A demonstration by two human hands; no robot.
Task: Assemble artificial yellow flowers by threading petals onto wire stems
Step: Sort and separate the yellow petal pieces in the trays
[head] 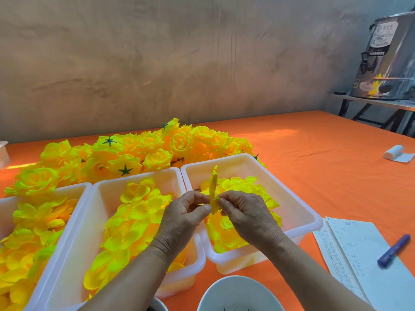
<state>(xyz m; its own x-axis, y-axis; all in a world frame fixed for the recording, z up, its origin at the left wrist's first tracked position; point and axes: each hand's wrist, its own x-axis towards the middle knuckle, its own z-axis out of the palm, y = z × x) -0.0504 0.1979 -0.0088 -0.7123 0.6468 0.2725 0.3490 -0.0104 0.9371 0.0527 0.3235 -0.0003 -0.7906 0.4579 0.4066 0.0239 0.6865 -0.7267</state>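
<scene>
A craft workshop is suggested by sorted petal bins (298, 212), piled finished flowers (139, 151) and a tally sheet (350, 250).

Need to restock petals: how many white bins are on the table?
3, side by side: the left bin, cut by the frame edge; the middle bin next to it; the right bin, nearest the paper sheet. Others may lie out of view.

3 white tubs (105, 198) and a flower pile (143, 151) crowd the left; orange cloth (314, 158) lies open at right
</scene>
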